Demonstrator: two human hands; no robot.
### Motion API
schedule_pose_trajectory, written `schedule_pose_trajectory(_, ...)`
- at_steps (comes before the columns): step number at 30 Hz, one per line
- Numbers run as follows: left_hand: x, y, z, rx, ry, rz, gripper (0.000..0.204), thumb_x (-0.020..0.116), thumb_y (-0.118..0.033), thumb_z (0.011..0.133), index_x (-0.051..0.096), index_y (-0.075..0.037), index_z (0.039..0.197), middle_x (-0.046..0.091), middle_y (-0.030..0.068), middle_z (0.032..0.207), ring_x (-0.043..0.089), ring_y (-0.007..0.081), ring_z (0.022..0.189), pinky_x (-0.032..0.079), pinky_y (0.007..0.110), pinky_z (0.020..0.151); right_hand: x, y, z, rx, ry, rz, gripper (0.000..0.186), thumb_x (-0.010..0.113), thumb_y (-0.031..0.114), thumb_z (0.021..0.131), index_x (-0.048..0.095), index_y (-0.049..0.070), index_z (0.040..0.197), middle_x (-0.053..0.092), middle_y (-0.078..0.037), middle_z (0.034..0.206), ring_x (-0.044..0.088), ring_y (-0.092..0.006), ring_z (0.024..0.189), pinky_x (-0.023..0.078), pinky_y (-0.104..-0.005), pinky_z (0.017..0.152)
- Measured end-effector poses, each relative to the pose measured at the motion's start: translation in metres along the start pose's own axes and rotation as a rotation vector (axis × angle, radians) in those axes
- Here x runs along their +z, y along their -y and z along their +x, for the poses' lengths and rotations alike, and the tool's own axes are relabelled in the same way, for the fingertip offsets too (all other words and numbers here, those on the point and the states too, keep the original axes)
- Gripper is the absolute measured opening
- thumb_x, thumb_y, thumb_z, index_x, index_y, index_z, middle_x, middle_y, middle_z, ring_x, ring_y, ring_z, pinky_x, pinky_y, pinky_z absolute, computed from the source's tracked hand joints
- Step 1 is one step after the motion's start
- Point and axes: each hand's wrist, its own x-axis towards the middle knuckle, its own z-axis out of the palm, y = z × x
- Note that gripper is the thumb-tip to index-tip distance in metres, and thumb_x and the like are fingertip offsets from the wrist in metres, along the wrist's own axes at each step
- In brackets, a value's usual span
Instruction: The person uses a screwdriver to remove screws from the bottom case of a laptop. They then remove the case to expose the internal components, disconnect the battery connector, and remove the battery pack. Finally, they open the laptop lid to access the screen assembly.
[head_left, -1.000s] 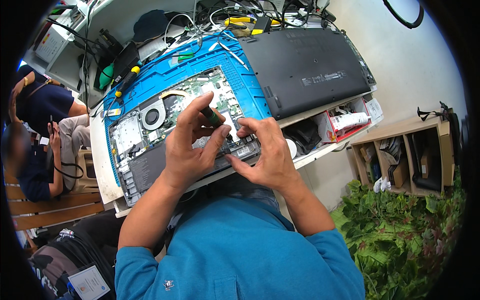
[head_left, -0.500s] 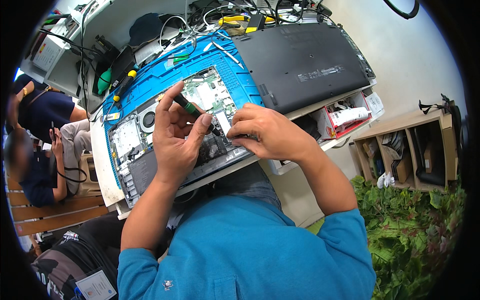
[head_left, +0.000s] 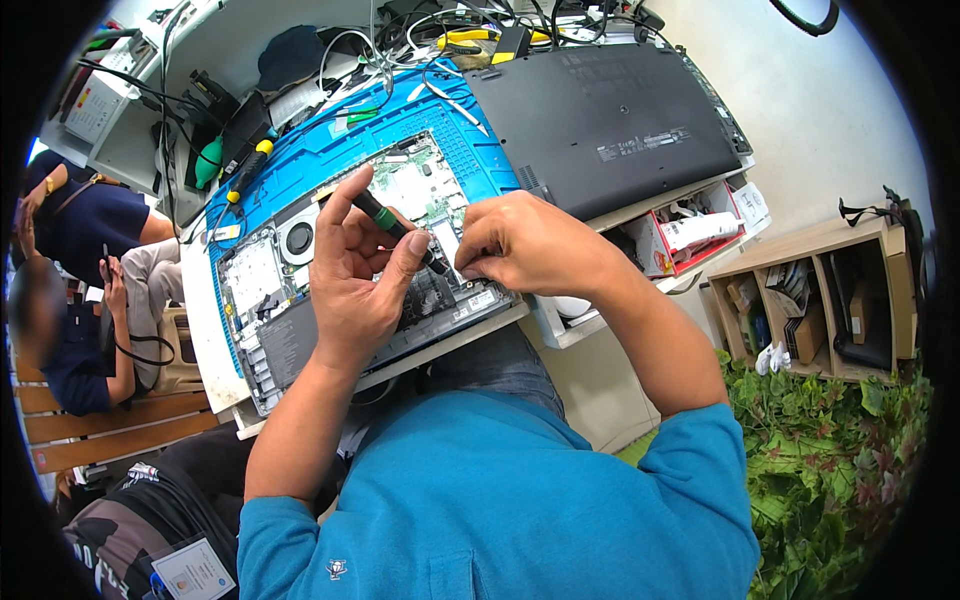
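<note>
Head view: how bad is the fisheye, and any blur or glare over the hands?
Head view: strong fisheye, black vignette at the corners, the desk edge bows; even daylight, soft shadows, no glare on the opened laptop; left hand, right hand and the green-handled screwdriver between them are sharp; only the face of the seated person at far left is blurred.

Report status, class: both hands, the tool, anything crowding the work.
Left hand grips green-and-black screwdriver. Right hand pinches at its tip over opened laptop. Removed bottom cover lies beside.

white worktable (head_left: 215,340) | pale wall (head_left: 800,110) | wooden shelf unit (head_left: 815,250) | green plants (head_left: 840,450) | wooden bench (head_left: 100,440)
</note>
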Motion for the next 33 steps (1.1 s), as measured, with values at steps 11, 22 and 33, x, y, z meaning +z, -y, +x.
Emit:
schedule_pose_trajectory(11, 0.0039, 0.0071, 0.0026, -0.135, -0.01, -0.027, 0.074, 0.08, 0.001, 0.103, 0.041, -0.004, 0.166, 0.074, 0.0121, 0.12, 0.076, 0.0146, 0.108, 0.064, 0.03, 0.094, -0.0031, -0.0017, 0.0028, 0.163, -0.026, 0.102, 0.02, 0.092, 0.006, 0.083, 0.073, 0.001, 0.085, 0.074, -0.012, 0.085, 0.072, -0.0258, 0.078, 0.058, -0.0399, 0.074)
schedule_pose_trajectory(22, 0.005, 0.0084, 0.0033, -0.137, -0.005, -0.015, 0.074, 0.078, 0.001, 0.104, 0.04, -0.007, 0.167, 0.073, 0.011, 0.121, 0.076, 0.0147, 0.108, 0.065, 0.028, 0.087, -0.0051, -0.0035, 0.002, 0.19, -0.014, 0.152, 0.022, 0.094, 0.009, 0.082, 0.074, 0.002, 0.086, 0.074, -0.011, 0.085, 0.072, -0.0233, 0.08, 0.058, -0.0393, 0.075)
schedule_pose_trajectory(33, 0.0038, 0.0104, 0.0025, -0.085, 0.012, 0.04, 0.075, 0.079, 0.0, 0.104, 0.039, -0.007, 0.167, 0.073, 0.0111, 0.119, 0.076, 0.0146, 0.107, 0.065, 0.029, 0.087, -0.0061, -0.0031, 0.0018, 0.205, -0.001, 0.159, 0.021, 0.093, 0.01, 0.082, 0.074, 0.002, 0.085, 0.074, -0.012, 0.085, 0.073, -0.0239, 0.08, 0.058, -0.0396, 0.075)
